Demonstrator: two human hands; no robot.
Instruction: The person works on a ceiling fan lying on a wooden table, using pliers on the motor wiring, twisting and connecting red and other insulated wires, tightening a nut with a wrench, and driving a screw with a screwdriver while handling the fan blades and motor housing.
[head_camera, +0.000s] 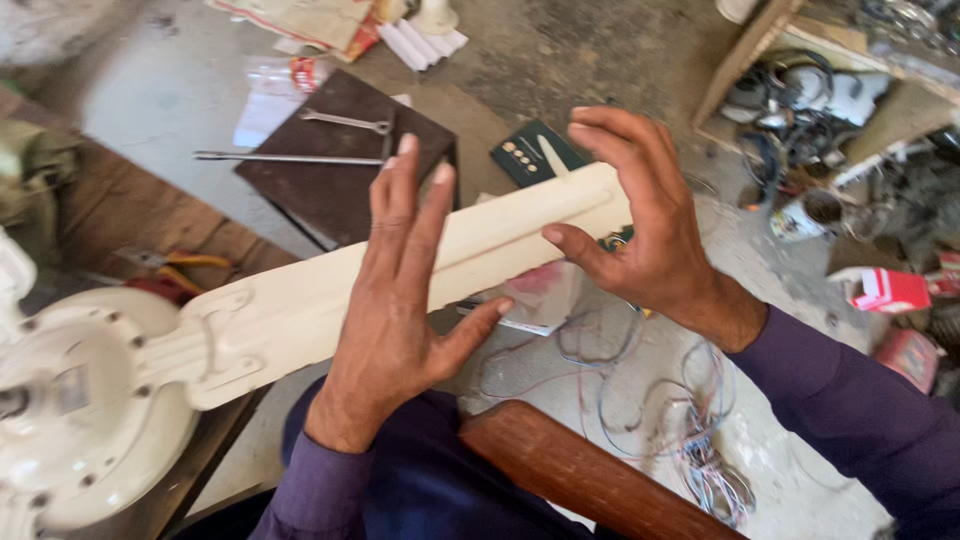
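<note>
Here the cream fan blade (300, 305) runs slantwise from the round cream fan motor housing (85, 400) at lower left up toward the right, its broad root bracket fixed to that housing. The left hand (400, 300) lies flat over the blade's middle, fingers straight and pointing up past the blade's far edge, thumb spread out toward the right below the blade's near edge; its grip is wide, pressing rather than clasping. The right hand (640, 220) is at the blade's free end, fingers curled over the far edge and thumb on the upper face, a loose half-closed grip that cups the tip. So the blade passes under the left palm and ends inside the right hand's curl.

Beyond the blade, on a dark brown board (340, 160), lie a spanner (345, 121) and a long metal rod (285, 158). Below the blade's free end, tangled thin wires (640, 400) spread over the concrete floor (160, 100). Nearer than the blade, a brown wooden bar (580, 475) slants across the person's dark blue lap. Red and yellow pliers (185, 270) rest on the tabletop just above the blade's root.
</note>
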